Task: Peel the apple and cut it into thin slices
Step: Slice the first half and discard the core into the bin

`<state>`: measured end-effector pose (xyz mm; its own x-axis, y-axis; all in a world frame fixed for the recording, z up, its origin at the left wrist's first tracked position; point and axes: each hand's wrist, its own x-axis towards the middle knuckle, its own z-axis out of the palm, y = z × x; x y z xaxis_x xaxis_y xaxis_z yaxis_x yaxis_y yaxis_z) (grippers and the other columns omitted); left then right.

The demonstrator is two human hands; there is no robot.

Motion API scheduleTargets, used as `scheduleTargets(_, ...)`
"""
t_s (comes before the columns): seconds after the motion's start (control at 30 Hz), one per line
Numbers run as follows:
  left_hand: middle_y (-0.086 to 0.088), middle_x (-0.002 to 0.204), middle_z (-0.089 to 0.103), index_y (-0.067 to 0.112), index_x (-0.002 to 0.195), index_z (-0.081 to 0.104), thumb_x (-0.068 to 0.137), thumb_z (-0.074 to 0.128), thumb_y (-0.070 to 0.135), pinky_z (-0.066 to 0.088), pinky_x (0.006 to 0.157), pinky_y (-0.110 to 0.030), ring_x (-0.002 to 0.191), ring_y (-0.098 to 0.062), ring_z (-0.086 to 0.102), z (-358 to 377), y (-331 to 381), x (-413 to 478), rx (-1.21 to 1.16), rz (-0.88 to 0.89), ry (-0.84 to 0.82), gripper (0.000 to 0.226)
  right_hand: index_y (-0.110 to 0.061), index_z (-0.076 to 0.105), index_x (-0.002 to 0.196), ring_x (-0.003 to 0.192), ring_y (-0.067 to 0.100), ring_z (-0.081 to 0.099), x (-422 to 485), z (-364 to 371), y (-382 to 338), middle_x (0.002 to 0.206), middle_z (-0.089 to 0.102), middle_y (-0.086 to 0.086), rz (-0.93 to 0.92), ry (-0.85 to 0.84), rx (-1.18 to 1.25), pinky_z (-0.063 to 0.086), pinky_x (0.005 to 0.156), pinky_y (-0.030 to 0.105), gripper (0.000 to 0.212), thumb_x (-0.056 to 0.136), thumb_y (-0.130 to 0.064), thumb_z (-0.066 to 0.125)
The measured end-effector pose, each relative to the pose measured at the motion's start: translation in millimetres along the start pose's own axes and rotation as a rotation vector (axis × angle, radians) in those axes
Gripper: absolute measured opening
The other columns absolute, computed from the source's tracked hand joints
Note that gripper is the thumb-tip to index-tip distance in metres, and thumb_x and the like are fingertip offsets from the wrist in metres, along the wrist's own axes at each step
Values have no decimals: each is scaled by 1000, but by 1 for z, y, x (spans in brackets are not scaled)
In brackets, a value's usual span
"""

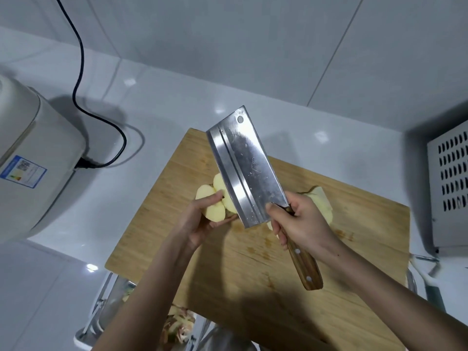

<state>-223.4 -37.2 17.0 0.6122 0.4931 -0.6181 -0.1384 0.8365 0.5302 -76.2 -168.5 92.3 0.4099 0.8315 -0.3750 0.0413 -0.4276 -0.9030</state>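
Peeled apple (215, 198) held over the cutting board (253, 287), cleaver (245, 165) up beside it

The white counter (177, 102) carries a cream appliance (33, 153) with a black cord (81, 59) at the left, a vented metal box (450, 178) at the right and the wooden cutting board between them. The right hand (301, 224) has its fingers wrapped round the wooden handle, with the blade tilted up and away and its flat side covering part of the apple; whether they touch cannot be told. The left hand (200, 224) lies palm up, fingers curled under the cut, pale apple and thumb pressed on top. A second apple piece (321, 203) lies on the board behind the right hand. Apple peels (177, 325) lie below the board's near edge
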Motion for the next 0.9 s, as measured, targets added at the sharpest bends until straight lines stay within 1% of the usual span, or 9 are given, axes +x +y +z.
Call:
scheduleTargets(0.07,-11,100,70,11,111,59,72,71,11,59,69,-42,93,-28,67,4,-2,3,24,25,-6,41,-21,53,70,34,14,46,-1,-1,-1,49,53,4,-7,-4,-5,39,35,21,25,94,-13,53)
scheduleTargets(0.2,-5,93,68,16,110,60,72,69,16,54,76,-42,83,-22,66,14,-4,3,43,87,2,39,-19,55,75,34,14,45,-4,1,-3,50,52,7,-10,10,14,40,36,23,20,94,-12,52)
scheduleTargets(0.23,-5,92,68,17,109,60,72,69,17,56,73,-41,82,-22,66,17,-3,2,39,97,-1,38,-17,55,77,34,14,45,-5,1,-2,50,52,7,-9,17,12,40,36,24,18,94,-12,51)
scheduleTargets(0.33,-5,86,69,15,107,57,73,66,18,60,58,-38,76,-20,69,22,-2,-2,44,116,0,35,-15,56,83,35,13,46,-7,1,-2,52,52,8,-22,34,-21,41,36,23,13,95,-14,50)
scheduleTargets(0.37,-5,86,70,15,108,57,73,66,20,60,58,-39,77,-21,69,23,-1,-2,53,121,5,37,-16,56,82,35,13,46,-7,0,-3,52,52,9,-28,41,-33,40,35,21,14,95,-14,50)
scheduleTargets(0.43,-6,90,70,14,111,57,73,68,21,60,66,-43,82,-22,69,24,-1,-3,88,143,13,40,-20,53,77,34,12,45,-9,-1,-3,53,51,10,-31,52,-40,37,33,19,19,95,-13,49)
scheduleTargets(0.57,-2,86,71,15,102,58,86,62,14,59,62,-38,79,-20,69,26,0,-4,116,206,24,17,-19,53,77,33,13,44,-10,-1,-2,50,50,8,-30,55,-22,41,36,25,19,95,-11,49)
scheduleTargets(0.73,-3,90,72,16,105,58,88,61,13,59,65,-40,81,-22,69,28,1,-8,152,224,70,18,-20,53,77,32,13,44,-10,-1,-1,49,50,7,-26,49,-21,41,35,25,20,95,-11,50)
scheduleTargets(0.9,-3,87,70,16,100,59,88,62,12,56,54,-33,75,-18,68,35,1,-11,145,259,113,13,-22,52,75,31,13,42,-13,3,-1,48,50,8,-35,65,-20,40,34,23,22,95,-11,50)
